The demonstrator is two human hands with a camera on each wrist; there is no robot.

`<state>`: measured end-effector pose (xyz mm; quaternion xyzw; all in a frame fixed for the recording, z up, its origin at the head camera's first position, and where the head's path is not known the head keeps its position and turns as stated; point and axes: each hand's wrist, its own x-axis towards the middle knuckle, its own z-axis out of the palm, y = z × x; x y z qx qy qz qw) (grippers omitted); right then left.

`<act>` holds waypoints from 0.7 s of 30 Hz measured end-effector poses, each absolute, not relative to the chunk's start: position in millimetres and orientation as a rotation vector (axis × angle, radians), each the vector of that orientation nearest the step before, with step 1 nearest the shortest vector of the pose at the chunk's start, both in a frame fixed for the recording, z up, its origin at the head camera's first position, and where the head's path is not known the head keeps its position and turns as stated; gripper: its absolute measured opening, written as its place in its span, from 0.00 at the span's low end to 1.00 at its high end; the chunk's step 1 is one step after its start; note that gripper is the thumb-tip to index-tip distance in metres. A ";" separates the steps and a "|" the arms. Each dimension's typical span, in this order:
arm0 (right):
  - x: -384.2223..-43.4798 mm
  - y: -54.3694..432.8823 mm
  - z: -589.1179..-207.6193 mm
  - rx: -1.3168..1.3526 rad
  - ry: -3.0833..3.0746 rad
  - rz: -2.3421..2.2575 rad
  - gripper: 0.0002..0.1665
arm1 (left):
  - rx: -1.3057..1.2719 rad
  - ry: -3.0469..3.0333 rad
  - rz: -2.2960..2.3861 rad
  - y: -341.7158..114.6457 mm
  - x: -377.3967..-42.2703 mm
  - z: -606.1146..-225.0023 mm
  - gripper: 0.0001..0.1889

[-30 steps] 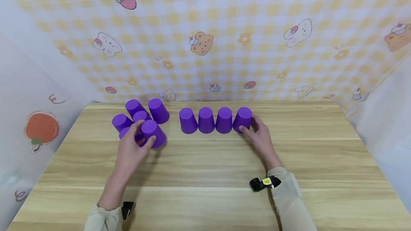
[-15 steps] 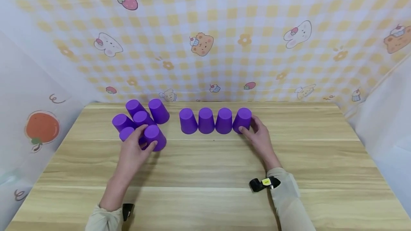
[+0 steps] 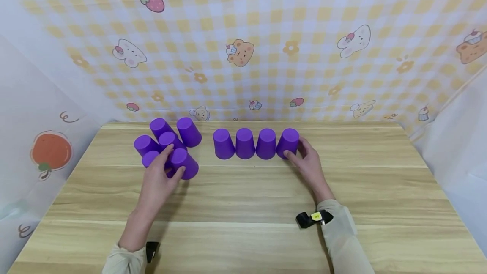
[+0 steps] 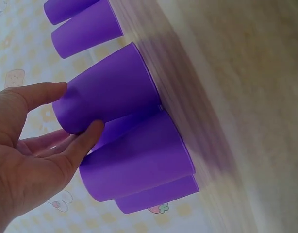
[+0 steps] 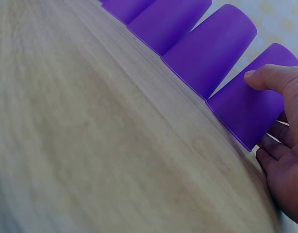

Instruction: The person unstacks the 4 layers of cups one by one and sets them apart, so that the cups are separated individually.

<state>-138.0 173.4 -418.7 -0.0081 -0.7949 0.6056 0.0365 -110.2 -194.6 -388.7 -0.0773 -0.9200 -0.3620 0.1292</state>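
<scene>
My left hand [image 3: 157,185] holds a purple cup [image 3: 186,166] upside down between thumb and fingers, at the front right of a loose cluster. In the left wrist view, this cup [image 4: 110,90] has its rim down at the wood, close beside another purple cup [image 4: 139,160]. On the other side, my right hand [image 3: 308,166] grips the rightmost purple cup [image 3: 288,142] of a straight row, thumb in front. Its neighbour [image 3: 265,143] stands upside down, rim to rim with it in the right wrist view. Part of the cluster is hidden behind my left hand.
Further inverted cups in the row [image 3: 244,143] and cluster [image 3: 188,132] stand near the back of the wooden table [image 3: 243,198]. A gap separates row from cluster. Behind the table hangs a checked cloth [image 3: 266,71].
The cup in my left hand has come down and slightly toward me, mostly in the first half second. My right hand and the row look the same.
</scene>
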 end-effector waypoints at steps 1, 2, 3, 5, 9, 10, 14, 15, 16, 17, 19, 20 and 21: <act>-138.0 173.3 -418.5 -0.023 -2.440 1.860 0.34 | -0.230 -2.668 -1.051 -194.3 -109.7 -388.0 0.33; -137.9 173.1 -418.2 -0.022 -2.440 1.860 0.34 | -0.234 -2.661 -1.050 -194.0 -109.1 -387.2 0.33; -137.8 173.0 -418.1 -0.022 -2.440 1.860 0.34 | -0.239 -2.651 -1.050 -193.6 -108.7 -386.2 0.32; -137.7 172.9 -417.8 -0.021 -2.441 1.855 0.34 | -0.244 -2.627 -1.047 -193.0 -108.0 -383.8 0.31; -137.4 173.3 -417.9 -0.025 -2.449 1.843 0.34 | -0.240 -2.562 -1.026 -191.8 -107.5 -377.8 0.27; -137.4 173.3 -417.9 -0.024 -2.449 1.843 0.34 | -0.238 -2.547 -1.012 -191.5 -107.5 -376.2 0.26; -137.8 173.2 -418.6 -0.017 -2.442 1.852 0.34 | -0.243 -2.488 -0.934 -189.9 -106.9 -371.0 0.24; -138.0 173.2 -418.8 -0.015 -2.440 1.854 0.34 | -0.249 -2.479 -0.918 -189.4 -106.9 -369.9 0.24; -138.1 173.2 -418.9 -0.013 -2.439 1.856 0.34 | -0.257 -2.467 -0.907 -188.5 -107.0 -368.5 0.24; -138.2 173.1 -419.1 -0.012 -2.437 1.857 0.34 | -0.265 -2.455 -0.898 -187.3 -106.9 -367.1 0.24; -138.3 173.1 -419.5 -0.010 -2.433 1.859 0.34 | -0.285 -2.438 -0.894 -183.9 -106.5 -363.9 0.24; -138.2 173.1 -419.6 -0.010 -2.432 1.858 0.34 | -0.295 -2.431 -0.895 -181.7 -106.2 -362.1 0.24; -138.1 173.1 -419.6 -0.008 -2.431 1.857 0.34 | -0.307 -2.422 -0.903 -179.3 -106.1 -360.3 0.24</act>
